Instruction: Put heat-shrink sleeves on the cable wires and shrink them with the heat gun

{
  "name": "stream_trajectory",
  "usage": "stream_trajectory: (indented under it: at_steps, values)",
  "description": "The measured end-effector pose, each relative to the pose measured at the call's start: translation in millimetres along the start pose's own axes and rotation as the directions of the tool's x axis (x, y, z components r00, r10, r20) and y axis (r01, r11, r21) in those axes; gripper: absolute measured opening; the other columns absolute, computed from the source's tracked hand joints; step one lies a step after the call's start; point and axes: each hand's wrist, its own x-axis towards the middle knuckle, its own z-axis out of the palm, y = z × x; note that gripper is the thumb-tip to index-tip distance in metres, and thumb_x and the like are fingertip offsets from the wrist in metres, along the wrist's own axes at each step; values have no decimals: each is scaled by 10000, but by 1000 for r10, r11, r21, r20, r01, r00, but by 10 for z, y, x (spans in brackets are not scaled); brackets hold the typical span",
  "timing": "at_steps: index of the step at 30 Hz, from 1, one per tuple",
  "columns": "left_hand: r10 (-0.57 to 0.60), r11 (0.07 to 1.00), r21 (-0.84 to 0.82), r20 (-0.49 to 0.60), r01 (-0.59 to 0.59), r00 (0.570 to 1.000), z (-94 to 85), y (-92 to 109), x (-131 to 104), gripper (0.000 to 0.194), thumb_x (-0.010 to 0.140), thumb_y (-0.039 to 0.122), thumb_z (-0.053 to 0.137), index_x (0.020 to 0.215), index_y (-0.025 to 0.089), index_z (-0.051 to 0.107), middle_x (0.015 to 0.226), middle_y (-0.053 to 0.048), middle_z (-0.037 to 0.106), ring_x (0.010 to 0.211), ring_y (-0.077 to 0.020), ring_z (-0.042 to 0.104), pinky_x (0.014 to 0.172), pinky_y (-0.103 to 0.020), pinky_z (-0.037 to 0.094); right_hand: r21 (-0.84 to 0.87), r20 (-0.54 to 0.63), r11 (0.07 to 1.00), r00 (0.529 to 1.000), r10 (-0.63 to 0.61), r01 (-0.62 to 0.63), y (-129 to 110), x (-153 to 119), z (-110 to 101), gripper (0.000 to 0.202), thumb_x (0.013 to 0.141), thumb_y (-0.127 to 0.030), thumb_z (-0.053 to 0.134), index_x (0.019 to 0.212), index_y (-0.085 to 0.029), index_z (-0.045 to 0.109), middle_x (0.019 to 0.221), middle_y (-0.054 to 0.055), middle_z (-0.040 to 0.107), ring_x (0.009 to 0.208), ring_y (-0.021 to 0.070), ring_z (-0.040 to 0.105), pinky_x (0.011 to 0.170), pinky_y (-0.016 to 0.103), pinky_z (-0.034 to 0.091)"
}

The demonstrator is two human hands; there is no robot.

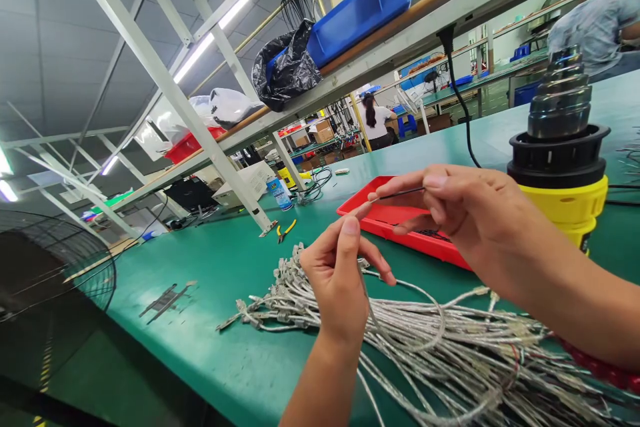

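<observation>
My left hand (337,273) is closed in a pinch, thumb against forefinger, on the thin end of a silvery cable that runs down behind the hand. Just to the right, my right hand (470,213) pinches a thin black tube (400,194) between thumb and fingers. The tube's left tip meets the fine wire end at my left fingertips; whether it is over the wire is too small to tell. Below both hands lies a big bundle of silvery cables (410,327) with small connectors at its left end. Behind the hands, a red tray (380,213) holds small black pieces.
A yellow tool with a black collar and stepped metal nozzle (560,107) stands upright at right. Yellow-handled pliers (285,230) and a blue can (279,193) lie farther back on the green table (210,300). A fan (55,267) is at left. Other people sit in the background.
</observation>
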Motion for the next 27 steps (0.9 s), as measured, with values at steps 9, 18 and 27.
stream_trajectory:
  at_steps: [9,18,27]
  values:
    - [10,999,36,-16,-9,1000,-9,-16,-3,210,935,331,612,910,249,804,445,45,611,319,-77,532,327,-148,433,-115,46,993,999,-26,31,-48,21,-39,366,921,-291,586,565,-212,617,915,40,709,884,167,699,616,214,596]
    - [16,997,70,3,-16,1000,-17,-34,-8,212,950,345,599,922,280,799,469,59,621,335,-56,538,364,-131,449,-65,60,997,998,-36,40,-52,22,-50,369,929,-290,604,575,-189,590,936,13,741,941,155,721,611,158,605]
    - [31,997,76,-6,-31,999,-17,-36,-5,206,942,347,606,922,274,798,471,54,625,329,-72,543,335,-143,444,-62,75,998,997,-8,13,-35,38,-69,382,926,-289,589,562,-177,558,959,28,750,949,182,731,616,181,619]
